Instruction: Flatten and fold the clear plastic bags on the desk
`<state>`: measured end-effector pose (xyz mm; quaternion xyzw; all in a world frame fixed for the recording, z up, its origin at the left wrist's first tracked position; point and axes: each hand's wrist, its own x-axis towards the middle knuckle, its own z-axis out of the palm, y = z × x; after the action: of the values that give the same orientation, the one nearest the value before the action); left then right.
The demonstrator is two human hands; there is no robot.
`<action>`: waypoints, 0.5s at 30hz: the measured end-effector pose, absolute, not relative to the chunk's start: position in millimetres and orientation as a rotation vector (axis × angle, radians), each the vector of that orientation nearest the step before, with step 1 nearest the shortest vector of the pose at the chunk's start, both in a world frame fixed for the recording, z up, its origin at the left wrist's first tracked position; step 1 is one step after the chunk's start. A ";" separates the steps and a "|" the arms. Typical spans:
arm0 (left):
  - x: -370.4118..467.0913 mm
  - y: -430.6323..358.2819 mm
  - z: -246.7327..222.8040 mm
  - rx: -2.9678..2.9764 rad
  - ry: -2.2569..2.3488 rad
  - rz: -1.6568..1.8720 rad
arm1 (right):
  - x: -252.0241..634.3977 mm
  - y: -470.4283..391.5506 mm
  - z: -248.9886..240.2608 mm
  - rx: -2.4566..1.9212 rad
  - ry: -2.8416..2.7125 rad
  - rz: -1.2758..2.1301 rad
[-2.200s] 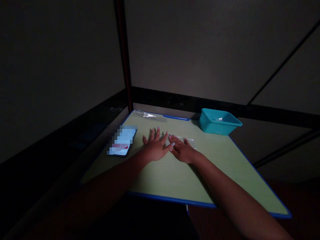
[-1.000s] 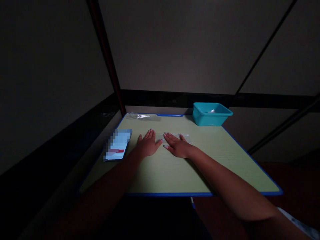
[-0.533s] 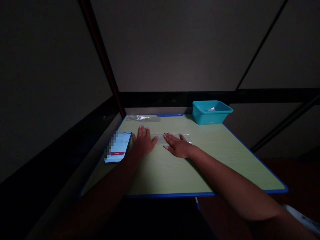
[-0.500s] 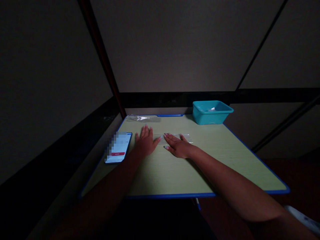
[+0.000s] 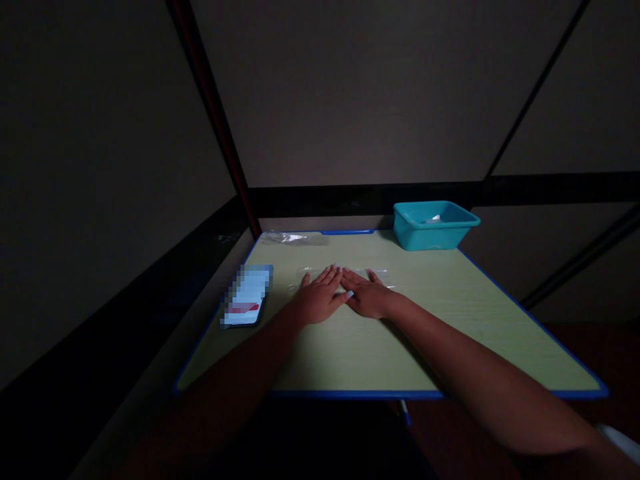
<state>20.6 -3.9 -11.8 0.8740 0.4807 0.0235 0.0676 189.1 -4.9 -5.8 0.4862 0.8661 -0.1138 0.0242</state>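
A clear plastic bag [image 5: 302, 272] lies flat on the pale table [image 5: 360, 353], its ends showing to either side of my hands. My left hand [image 5: 319, 299] rests palm down over the bag's left part, fingers stretched out. Beside it, my right hand [image 5: 366, 295] lies flat over the right part, its fingers also extended. The fingertips of both hands meet near the middle of the bag. Most of the bag's centre is hidden beneath them.
A phone [image 5: 247, 297] with a lit screen lies at the table's left. Another clear plastic bag [image 5: 295, 239] is along the far left edge. A turquoise basket [image 5: 434, 235] stands at the back right corner, with something clear and shiny inside. A wall rises behind the table.
My left hand has slid right across the bag until its fingers touch my right hand. The right hand stays flat in about the same spot. The view has shifted slightly.
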 end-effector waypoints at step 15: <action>2.6 6.2 -6.5 2.401 1.931 -0.070 | 189.9 -6.3 -2.8 1.508 2.686 -0.403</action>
<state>2.6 6.2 -6.5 0.7787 0.6262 -0.0228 0.0298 189.9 -6.3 -2.8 0.4852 0.8645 -0.1298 0.0173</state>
